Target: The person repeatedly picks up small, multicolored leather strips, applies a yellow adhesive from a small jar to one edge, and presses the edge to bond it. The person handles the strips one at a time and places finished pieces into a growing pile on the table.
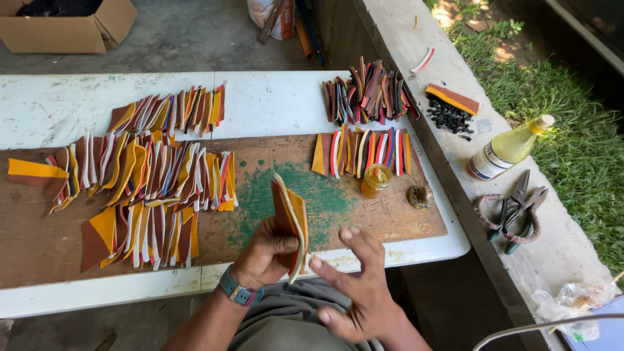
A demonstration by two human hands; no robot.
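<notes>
My left hand [266, 255] grips a small stack of brown and yellow leather pieces [290, 220], held upright on edge above the near side of the brown board [279, 166]. My right hand [354, 283] hovers just to the right of the stack, fingers spread, with nothing in it. A small jar of amber glue [375, 180] stands on the board beyond my hands, with its round lid [420, 197] lying beside it.
Rows of overlapping coloured leather strips [153, 175] cover the board's left half. More strips [361, 153] lie near the jar and in a pile [369, 93] at the table's far right. On the concrete ledge sit a bottle of yellow liquid [510, 148], pliers [520, 211] and black beads [448, 118].
</notes>
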